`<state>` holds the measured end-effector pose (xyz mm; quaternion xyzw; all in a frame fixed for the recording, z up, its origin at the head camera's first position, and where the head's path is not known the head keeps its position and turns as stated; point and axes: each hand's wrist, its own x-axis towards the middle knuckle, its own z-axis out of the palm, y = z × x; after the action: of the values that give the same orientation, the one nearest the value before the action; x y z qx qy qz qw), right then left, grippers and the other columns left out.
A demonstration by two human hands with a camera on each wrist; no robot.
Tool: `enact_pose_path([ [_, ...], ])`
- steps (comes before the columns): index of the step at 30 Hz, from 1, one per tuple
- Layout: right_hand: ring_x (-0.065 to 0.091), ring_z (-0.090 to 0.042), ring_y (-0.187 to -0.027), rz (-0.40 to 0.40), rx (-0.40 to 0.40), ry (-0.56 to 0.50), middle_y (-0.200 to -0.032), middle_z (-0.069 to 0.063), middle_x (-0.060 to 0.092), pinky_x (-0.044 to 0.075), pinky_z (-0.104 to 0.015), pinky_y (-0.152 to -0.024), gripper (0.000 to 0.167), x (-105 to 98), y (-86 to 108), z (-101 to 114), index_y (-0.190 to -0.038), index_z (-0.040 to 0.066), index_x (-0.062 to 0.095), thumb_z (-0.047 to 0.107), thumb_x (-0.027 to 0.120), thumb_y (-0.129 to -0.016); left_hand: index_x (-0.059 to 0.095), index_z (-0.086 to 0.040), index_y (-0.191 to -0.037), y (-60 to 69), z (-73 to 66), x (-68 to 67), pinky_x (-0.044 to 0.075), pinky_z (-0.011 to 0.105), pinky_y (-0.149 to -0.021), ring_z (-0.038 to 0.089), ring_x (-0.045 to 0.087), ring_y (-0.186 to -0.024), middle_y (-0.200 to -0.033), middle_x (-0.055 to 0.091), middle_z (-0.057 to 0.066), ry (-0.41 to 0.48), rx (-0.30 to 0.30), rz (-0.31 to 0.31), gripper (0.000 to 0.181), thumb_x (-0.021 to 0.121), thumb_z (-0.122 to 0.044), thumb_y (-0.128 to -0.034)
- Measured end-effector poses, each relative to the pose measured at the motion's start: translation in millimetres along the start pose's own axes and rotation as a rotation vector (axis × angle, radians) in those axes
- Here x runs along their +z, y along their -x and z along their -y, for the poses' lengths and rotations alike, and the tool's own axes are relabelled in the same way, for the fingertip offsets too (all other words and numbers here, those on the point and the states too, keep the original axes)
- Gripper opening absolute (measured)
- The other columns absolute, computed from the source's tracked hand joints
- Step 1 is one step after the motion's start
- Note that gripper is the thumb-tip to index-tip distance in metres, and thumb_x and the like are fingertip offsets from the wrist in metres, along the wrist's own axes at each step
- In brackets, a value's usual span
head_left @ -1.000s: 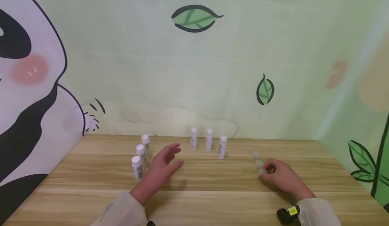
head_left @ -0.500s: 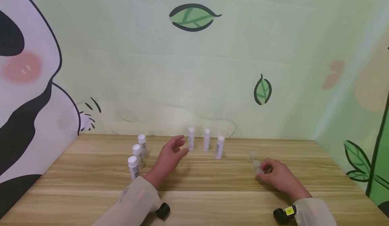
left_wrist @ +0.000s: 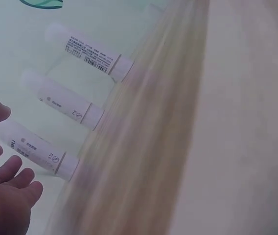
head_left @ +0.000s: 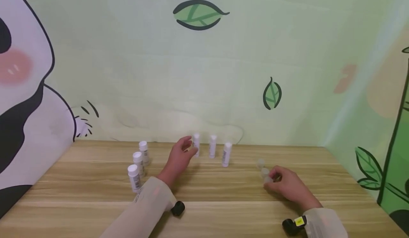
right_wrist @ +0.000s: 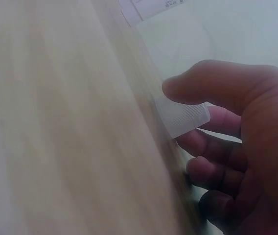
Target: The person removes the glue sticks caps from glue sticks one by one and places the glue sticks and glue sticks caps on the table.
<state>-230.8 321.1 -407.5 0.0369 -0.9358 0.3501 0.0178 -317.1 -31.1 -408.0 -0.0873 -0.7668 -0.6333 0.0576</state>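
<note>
Three slim white glue sticks stand upright at the back of the table; the leftmost glue stick (left_wrist: pixel 31 147) is close to my left hand (head_left: pixel 178 158). Its thumb and fingers are spread to either side of this stick without gripping it; contact cannot be told. The middle glue stick (head_left: pixel 212 146) and the right glue stick (head_left: pixel 226 155) stand beside it. My right hand (head_left: pixel 289 184) pinches a translucent ribbed cap (right_wrist: pixel 184 118) between thumb and fingers, down at the tabletop. Behind it sit two more translucent caps, a near cap (head_left: pixel 264 172) and a far cap (head_left: pixel 260 162).
Toward the left stands a slanting row of three white bottles with wide white caps: a front bottle (head_left: pixel 134 181), a middle bottle (head_left: pixel 138 164) and a rear bottle (head_left: pixel 144 154). The wooden table (head_left: pixel 211 216) ends at a printed green backdrop (head_left: pixel 153 71).
My left hand has moved forward and right, from near the bottles to the leftmost glue stick. The right hand stays at the same cap. The head view has shifted slightly right.
</note>
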Motion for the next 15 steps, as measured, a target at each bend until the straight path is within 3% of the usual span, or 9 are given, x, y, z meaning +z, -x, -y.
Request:
enact_pose_path([
  [9,0.055,-0.016,-0.080,-0.008,-0.008,-0.014,-0.090,-0.004,0.062,0.044,-0.029,-0.070,0.028,0.0,-0.4,-3.1,-0.092,0.011,0.061,0.026,0.079,-0.076,0.043,-0.010,-0.143,-11.2,3.7,6.0,0.037,0.048,-0.112,0.031,0.043,-0.136,-0.141,0.050,0.014,0.004,-0.050,0.008,0.054,0.063,-0.023,-0.0934],
  [15,0.054,-0.016,-0.080,-0.015,0.008,-0.019,-0.090,-0.004,0.062,0.044,-0.029,-0.070,0.027,0.3,-0.8,-1.7,-0.091,0.011,0.061,0.026,0.079,-0.076,0.042,-0.006,-0.143,-15.8,6.5,11.2,0.039,0.048,-0.110,0.032,0.042,-0.137,-0.142,0.049,0.016,0.025,-0.071,0.012,0.053,0.060,-0.022,-0.0950],
])
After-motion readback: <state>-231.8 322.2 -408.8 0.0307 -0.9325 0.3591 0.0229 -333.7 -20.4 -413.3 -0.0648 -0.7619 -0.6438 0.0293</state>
